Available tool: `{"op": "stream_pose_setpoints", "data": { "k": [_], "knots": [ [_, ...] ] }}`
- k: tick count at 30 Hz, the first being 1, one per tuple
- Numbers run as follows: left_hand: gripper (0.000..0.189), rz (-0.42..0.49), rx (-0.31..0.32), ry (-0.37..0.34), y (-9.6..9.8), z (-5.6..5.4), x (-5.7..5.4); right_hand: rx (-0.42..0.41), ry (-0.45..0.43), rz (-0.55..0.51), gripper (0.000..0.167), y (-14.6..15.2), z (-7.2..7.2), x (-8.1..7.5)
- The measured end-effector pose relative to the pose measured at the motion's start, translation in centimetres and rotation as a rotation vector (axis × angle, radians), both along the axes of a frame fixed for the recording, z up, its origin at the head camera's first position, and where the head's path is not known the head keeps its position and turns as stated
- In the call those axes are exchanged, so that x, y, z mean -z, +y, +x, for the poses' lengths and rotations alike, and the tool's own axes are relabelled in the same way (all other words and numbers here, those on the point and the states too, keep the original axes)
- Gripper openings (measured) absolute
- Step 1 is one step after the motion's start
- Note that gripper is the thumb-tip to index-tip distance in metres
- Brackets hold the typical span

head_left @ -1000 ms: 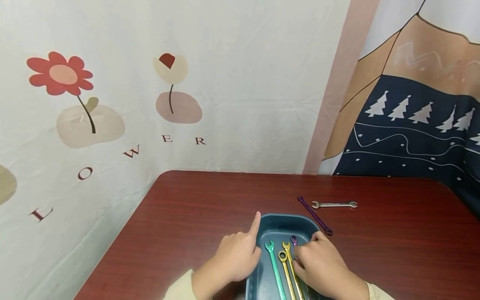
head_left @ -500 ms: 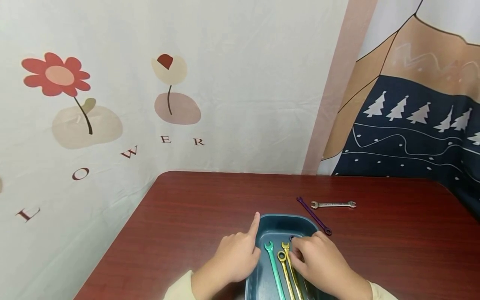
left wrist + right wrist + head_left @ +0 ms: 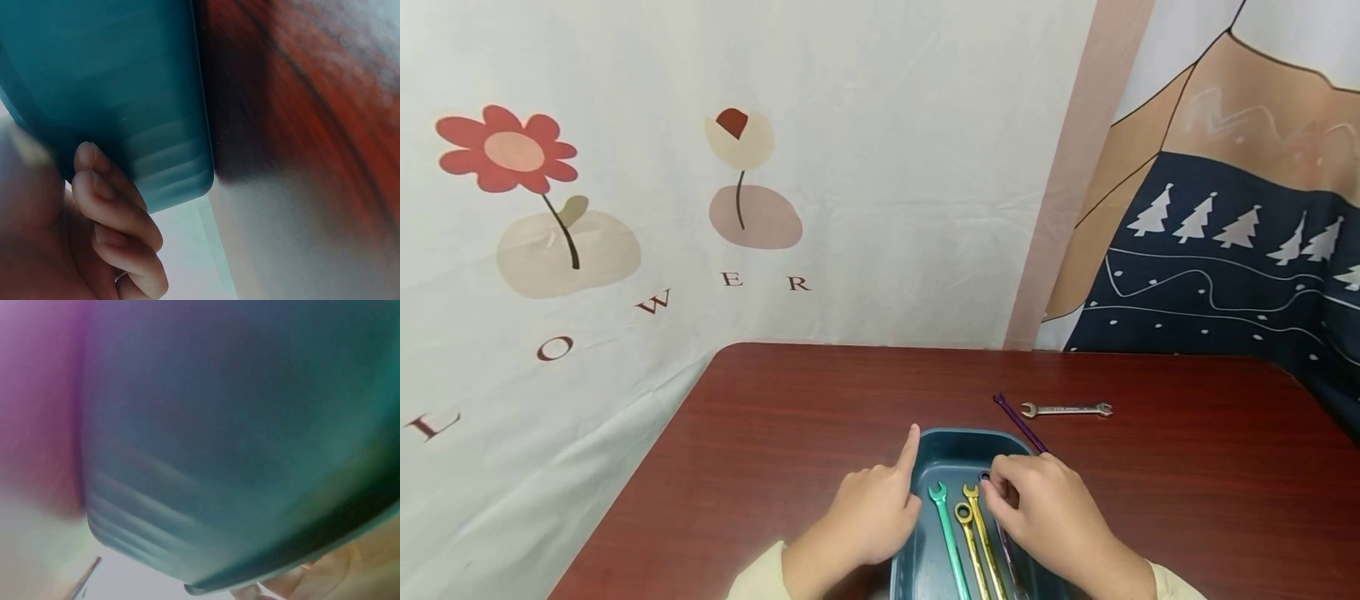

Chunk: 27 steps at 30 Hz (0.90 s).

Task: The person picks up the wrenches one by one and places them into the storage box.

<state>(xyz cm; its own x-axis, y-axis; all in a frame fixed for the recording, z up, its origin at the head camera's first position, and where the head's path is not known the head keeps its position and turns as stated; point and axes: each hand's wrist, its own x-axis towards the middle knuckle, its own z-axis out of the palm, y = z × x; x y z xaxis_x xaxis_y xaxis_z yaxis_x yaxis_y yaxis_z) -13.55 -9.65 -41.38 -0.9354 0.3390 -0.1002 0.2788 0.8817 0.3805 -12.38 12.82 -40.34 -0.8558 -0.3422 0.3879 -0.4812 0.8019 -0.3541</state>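
Note:
My left hand (image 3: pixel 877 510) grips the left rim of a dark teal tray (image 3: pixel 973 442), its index finger straight along the edge. In the left wrist view, its other fingers (image 3: pixel 119 212) bend against the tray's outer wall. Over the tray's right side, my right hand (image 3: pixel 1052 512) has thumb and index finger pinched near the ring end of a purple combination wrench (image 3: pixel 1006 550); the fingertips cover part of it. To its left in the tray lie a green wrench (image 3: pixel 951 533) and two gold wrenches, one ring-ended (image 3: pixel 972 546) and one open-ended (image 3: pixel 987 533).
Behind the tray, a second purple wrench (image 3: pixel 1021 422) lies slanted on the red-brown table (image 3: pixel 820 400), its near end hidden by my right hand. Beside it is a silver open-ended wrench (image 3: pixel 1067 410). A printed cloth (image 3: pixel 887 167) hangs behind the table.
My right hand has shifted slightly right and up, uncovering more of the purple wrench's shaft in the tray and covering the near end of the one outside. My left hand stays put.

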Motion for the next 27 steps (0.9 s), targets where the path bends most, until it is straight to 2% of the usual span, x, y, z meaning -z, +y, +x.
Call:
{"op": "stream_pose_setpoints", "data": {
  "k": [6,12,13,21,27],
  "knots": [
    [0.082,0.002,-0.011,-0.007,0.5,0.7,-0.2,0.036,0.050,0.010,0.038,0.9,0.2,-0.5],
    [0.081,0.003,-0.021,0.009,1.0,1.5,-0.2,0.042,0.161,-0.018,0.037,2.1,0.0,-0.6],
    [0.081,0.004,-0.018,0.013,0.9,1.4,-0.2,0.050,0.165,-0.023,0.035,2.2,-0.2,-0.6],
    [0.081,0.006,0.001,0.025,0.2,0.2,0.0,0.114,0.105,-0.006,0.024,2.5,-2.2,-0.9],
    [0.081,0.006,0.002,0.020,0.1,0.1,0.0,0.141,0.094,0.030,0.017,3.6,-3.6,-0.8]
  ]
}}
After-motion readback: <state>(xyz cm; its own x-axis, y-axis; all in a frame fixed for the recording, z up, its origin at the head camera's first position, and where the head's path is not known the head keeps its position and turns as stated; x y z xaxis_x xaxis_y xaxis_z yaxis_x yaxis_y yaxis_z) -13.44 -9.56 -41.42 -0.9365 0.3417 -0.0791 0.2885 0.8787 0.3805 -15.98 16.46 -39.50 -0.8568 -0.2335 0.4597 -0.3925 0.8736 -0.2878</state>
